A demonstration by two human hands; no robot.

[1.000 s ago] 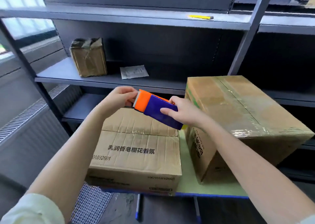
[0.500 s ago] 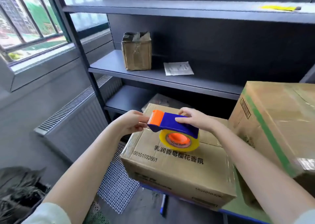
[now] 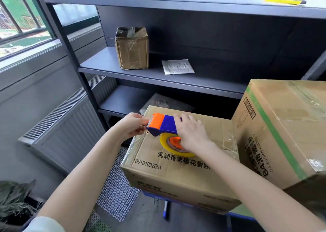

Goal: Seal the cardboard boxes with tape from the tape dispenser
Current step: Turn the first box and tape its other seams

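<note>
A dark grey metal shelving unit: its top shelf [image 3: 194, 4] carries a flat yellow object [image 3: 284, 2], its middle shelf [image 3: 158, 76] a small taped box [image 3: 132, 50] and a white paper packet [image 3: 177, 66], set apart. The lower shelf [image 3: 123, 99] holds a plastic-wrapped packet [image 3: 164, 102]. In front, a printed carton [image 3: 176, 175] and a larger carton [image 3: 282, 134] stand side by side on a green platform [image 3: 237, 212]; a white mesh mat [image 3: 116, 196] lies on the floor [image 3: 150, 219].

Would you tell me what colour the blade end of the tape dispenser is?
Orange, on the tape dispenser; the head view shows it best.

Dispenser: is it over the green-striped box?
No, the dispenser, gripped by the right hand with the left hand holding its orange end, is over the lower box beside the green-striped box.
</note>
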